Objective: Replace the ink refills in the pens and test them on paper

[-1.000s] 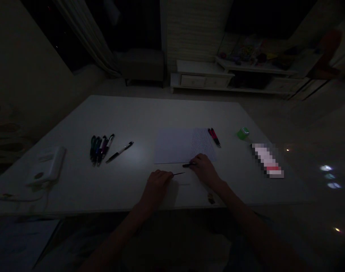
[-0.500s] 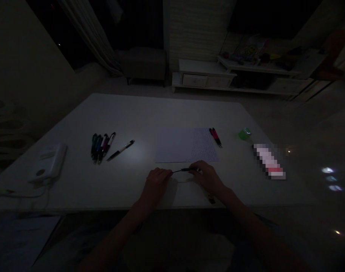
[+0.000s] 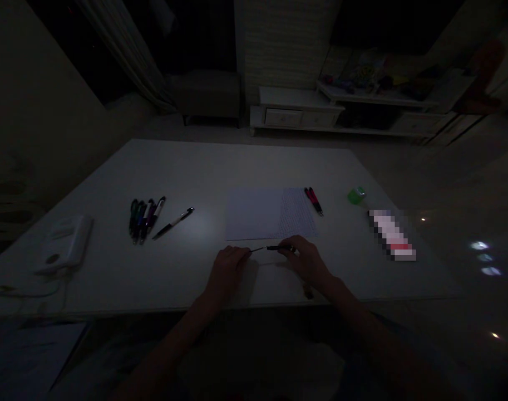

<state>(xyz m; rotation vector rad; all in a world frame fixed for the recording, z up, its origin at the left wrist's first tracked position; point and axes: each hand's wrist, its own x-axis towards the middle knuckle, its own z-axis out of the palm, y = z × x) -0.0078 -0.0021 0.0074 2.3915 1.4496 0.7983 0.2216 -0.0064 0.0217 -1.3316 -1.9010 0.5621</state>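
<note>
My left hand [image 3: 226,274] and my right hand [image 3: 306,260] sit close together above the near part of the white table. The left pinches a thin dark pen refill [image 3: 257,250]. Its far end meets a black pen barrel [image 3: 277,248], held in my right fingers. The fingers hide the refill's near end and part of the barrel, so I cannot tell how far the two pieces overlap. Just beyond my hands lies a sheet of paper [image 3: 270,214], its right part covered in fine writing. Neither hand touches it.
Several pens [image 3: 143,220] lie grouped on the white table [image 3: 90,278], with a black-and-silver pen [image 3: 173,223] beside them. Two red-and-black pens [image 3: 313,201], a green object [image 3: 356,195], a pixelated item [image 3: 390,234] and a white device with a cable [image 3: 65,243] also rest there.
My hands have moved closer together over the last second. The thin refill and black barrel, apart at first, now meet in one line. The head view has shifted slightly.
</note>
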